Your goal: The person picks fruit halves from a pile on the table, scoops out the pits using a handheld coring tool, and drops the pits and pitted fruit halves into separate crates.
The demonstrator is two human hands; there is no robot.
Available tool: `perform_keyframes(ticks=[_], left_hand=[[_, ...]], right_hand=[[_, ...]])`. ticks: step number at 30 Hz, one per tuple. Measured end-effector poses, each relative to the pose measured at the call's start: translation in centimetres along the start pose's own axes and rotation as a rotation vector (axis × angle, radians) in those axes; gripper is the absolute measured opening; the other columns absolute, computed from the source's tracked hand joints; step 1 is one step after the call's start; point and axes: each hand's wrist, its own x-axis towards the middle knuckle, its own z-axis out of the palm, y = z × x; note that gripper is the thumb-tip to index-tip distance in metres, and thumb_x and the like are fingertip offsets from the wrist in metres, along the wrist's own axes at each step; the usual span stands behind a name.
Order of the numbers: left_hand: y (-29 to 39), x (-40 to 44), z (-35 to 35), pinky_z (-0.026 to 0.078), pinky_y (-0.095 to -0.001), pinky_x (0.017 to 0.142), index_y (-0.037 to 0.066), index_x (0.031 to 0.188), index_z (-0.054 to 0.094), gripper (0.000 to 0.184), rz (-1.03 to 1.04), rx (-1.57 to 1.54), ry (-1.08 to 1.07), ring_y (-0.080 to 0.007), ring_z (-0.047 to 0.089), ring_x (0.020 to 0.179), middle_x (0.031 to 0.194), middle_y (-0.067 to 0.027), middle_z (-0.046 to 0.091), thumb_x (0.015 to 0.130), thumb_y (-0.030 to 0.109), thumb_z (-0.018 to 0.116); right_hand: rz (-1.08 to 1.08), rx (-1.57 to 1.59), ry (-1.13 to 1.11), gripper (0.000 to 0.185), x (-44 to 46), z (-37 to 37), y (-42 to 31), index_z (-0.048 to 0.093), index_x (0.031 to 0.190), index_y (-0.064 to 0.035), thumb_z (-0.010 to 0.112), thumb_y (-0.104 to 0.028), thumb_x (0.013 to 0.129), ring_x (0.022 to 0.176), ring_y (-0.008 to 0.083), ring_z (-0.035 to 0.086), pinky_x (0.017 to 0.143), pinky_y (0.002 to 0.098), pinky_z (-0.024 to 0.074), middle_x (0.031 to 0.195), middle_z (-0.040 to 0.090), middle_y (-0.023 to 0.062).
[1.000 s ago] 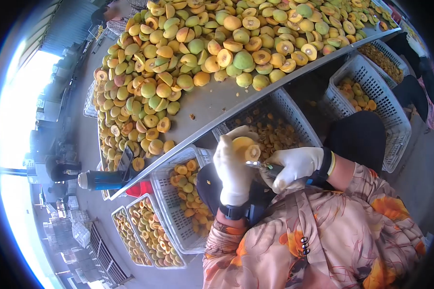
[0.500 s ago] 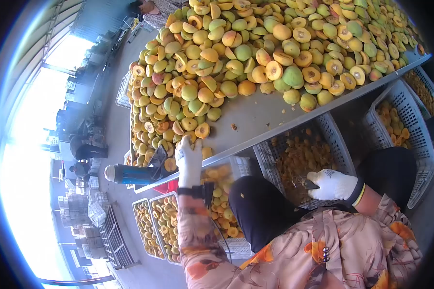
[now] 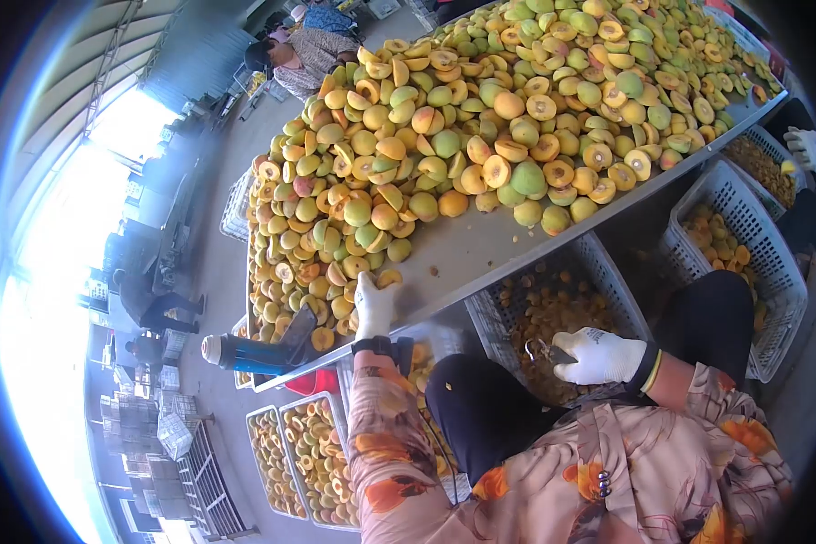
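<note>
My left hand [image 3: 374, 308], in a white glove, is at the near edge of the metal table, its thumb and fingers closed around a peach half [image 3: 389, 277] at the foot of the pile. A large heap of cut peaches [image 3: 426, 172] covers much of the table, many with their yellow cut faces showing. Lower right, my white-gloved right hand [image 3: 603, 356] grips a small tool with a dark handle and a curved metal loop [image 3: 537, 349]. The tool is above a grey crate [image 3: 627, 295] containing small brownish-yellow pieces. The loop carries nothing that I can make out.
A blue cylinder [image 3: 254, 354] lies along the table's left corner beside a dark flat object [image 3: 299, 334]. Crates of peach halves [image 3: 317, 458] stand on the floor below. Another crate [image 3: 775, 290] is at right, near a co-worker's gloved hand [image 3: 803, 150]. Other people are farther back.
The view has shifted, so the table sits slightly lower. My left fingers have closed around the peach half and drawn it slightly towards the table's edge. My right hand still holds the looped tool.
</note>
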Motion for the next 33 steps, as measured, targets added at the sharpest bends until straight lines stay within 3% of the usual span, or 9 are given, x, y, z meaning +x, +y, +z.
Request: perform_keyframes(ticks=[1, 5, 8, 9, 12, 18, 21, 23, 33], left_hand=[[3.4, -2.0, -1.7, 0.054, -0.0338, 0.078, -0.001, 0.105, 0.059, 0.044, -0.044, -0.1, -0.025, -0.022, 0.064, 0.083, 0.093, -0.01, 0.066, 0.073, 0.016, 0.084], [8.8, -9.4, -4.1, 0.053, -0.0297, 0.079, 0.002, 0.112, 0.063, 0.036, 0.0, -0.803, -0.082, -0.0144, 0.062, 0.087, 0.102, -0.0038, 0.066, 0.079, 0.009, 0.075], [13.4, -15.5, -4.9, 0.052, -0.0285, 0.083, 0.0, 0.118, 0.063, 0.038, -0.103, -1.142, -0.103, -0.0149, 0.063, 0.091, 0.104, -0.0061, 0.067, 0.082, 0.01, 0.071], [14.6, -17.3, -5.0, 0.054, -0.0332, 0.083, -0.002, 0.12, 0.06, 0.037, -0.089, -1.105, -0.133, -0.0226, 0.065, 0.094, 0.107, -0.0122, 0.065, 0.085, 0.011, 0.06], [17.4, -21.9, -4.0, 0.055, -0.0404, 0.088, -0.005, 0.121, 0.058, 0.039, -0.189, -1.517, -0.205, -0.0291, 0.066, 0.097, 0.113, -0.0186, 0.065, 0.084, 0.009, 0.059], [20.9, -26.0, -3.7, 0.053, -0.0425, 0.096, -0.004, 0.134, 0.054, 0.048, -0.104, -1.543, -0.194, -0.03, 0.066, 0.102, 0.118, -0.0208, 0.066, 0.099, 0.029, 0.062], [21.6, -26.8, -3.2, 0.054, -0.0413, 0.094, -0.005, 0.132, 0.056, 0.05, -0.039, -1.373, -0.09, -0.0287, 0.067, 0.1, 0.117, -0.0206, 0.067, 0.105, 0.038, 0.056], [22.7, -27.5, -3.1, 0.056, -0.0397, 0.09, -0.005, 0.13, 0.058, 0.052, -0.042, -1.384, -0.012, -0.0278, 0.067, 0.098, 0.114, -0.0201, 0.068, 0.108, 0.042, 0.051], [22.8, -26.8, -2.7, 0.057, -0.0334, 0.083, -0.005, 0.123, 0.063, 0.048, 0.084, -1.041, 0.134, -0.0207, 0.068, 0.09, 0.105, -0.0164, 0.072, 0.109, 0.039, 0.049]], right_hand=[[-0.045, 0.036, 0.025, 0.033, -0.2, -0.1, -0.1, 0.058, 0.099, 0.0008, 0.066, -0.03, 0.088, 0.084, 0.0498, 0.066, 0.075, 0.0546, 0.0513, 0.084, 0.067, 0.0297], [-0.07, 0.049, 0.107, 0.034, -1.4, -1.4, -3.8, 0.056, 0.104, 0.0036, 0.063, -0.027, 0.091, 0.088, 0.0512, 0.066, 0.078, 0.0559, 0.0505, 0.086, 0.067, 0.0329], [-0.256, 0.148, 0.247, 0.029, -1.3, -0.1, -6.4, 0.054, 0.107, 0.0001, 0.066, -0.02, 0.091, 0.083, 0.0486, 0.068, 0.071, 0.0546, 0.051, 0.081, 0.067, 0.03], [-0.255, 0.183, 0.231, 0.027, -1.5, 0.0, -7.5, 0.053, 0.107, -0.001, 0.066, -0.018, 0.09, 0.081, 0.0469, 0.069, 0.069, 0.053, 0.0515, 0.08, 0.067, 0.028], [-0.317, 0.225, 0.257, 0.024, -2.3, 0.4, -10.1, 0.052, 0.107, -0.0025, 0.067, -0.013, 0.091, 0.077, 0.0428, 0.07, 0.063, 0.0489, 0.0521, 0.079, 0.068, 0.023], [-0.426, 0.144, 0.422, 0.021, -3.7, 2.0, -10.1, 0.054, 0.11, -0.0002, 0.059, -0.016, 0.097, 0.079, 0.0458, 0.068, 0.066, 0.0504, 0.0532, 0.09, 0.07, 0.0237], [-0.455, 0.186, 0.465, 0.036, -4.3, 2.3, -10.1, 0.054, 0.117, 0.0028, 0.071, -0.013, 0.09, 0.079, 0.0459, 0.069, 0.065, 0.0489, 0.052, 0.087, 0.069, 0.0257], [-0.444, 0.196, 0.464, 0.024, -4.4, 2.6, -9.7, 0.055, 0.112, 0.0001, 0.061, -0.016, 0.096, 0.077, 0.0452, 0.068, 0.064, 0.0496, 0.0523, 0.088, 0.069, 0.0235], [-0.455, 0.292, 0.451, 0.02, -3.8, 3.2, -8.9, 0.057, 0.102, 0.0029, 0.058, -0.016, 0.097, 0.069, 0.0438, 0.067, 0.058, 0.0491, 0.0505, 0.077, 0.066, 0.0254]])
